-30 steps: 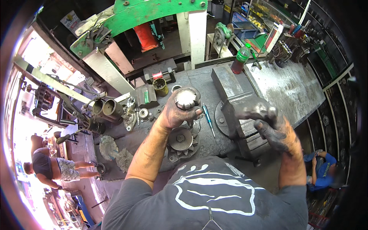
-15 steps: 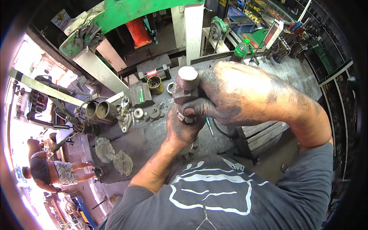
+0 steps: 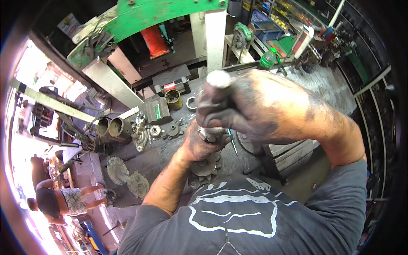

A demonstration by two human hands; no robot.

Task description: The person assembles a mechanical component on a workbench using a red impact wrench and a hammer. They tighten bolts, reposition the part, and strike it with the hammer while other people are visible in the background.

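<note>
My right hand (image 3: pixel 255 106) is closed around a dark metal hammer head (image 3: pixel 219 80) with a bright, worn round face turned up. Motion blurs it, and its handle cannot be made out. Just beneath, my left hand (image 3: pixel 197 142) is wrapped around a small greyish metal part (image 3: pixel 207 135), mostly covered by the fingers. Below the left hand, a finned metal rotor (image 3: pixel 205 166) rests on the bench. A slim teal-handled tool (image 3: pixel 233 142) with a pointed tip shows beside the left fingers. Both hands are blackened with grease.
Across the grey bench (image 3: pixel 170 159) stand a yellowish can (image 3: pixel 173 98), a metal ring (image 3: pixel 191 103), several machine parts (image 3: pixel 156 131), two open cylinders (image 3: pixel 120 128) and crumpled cloths (image 3: pixel 127 176). A green-and-white frame (image 3: pixel 165 17) rises behind. A green-capped bottle (image 3: pixel 267 59) stands far right. Another person (image 3: pixel 59 199) is at left.
My right hand and the hammer have lifted away from the left hand, leaving a gap. The left hand has shifted slightly down and left, uncovering more of the rotor.
</note>
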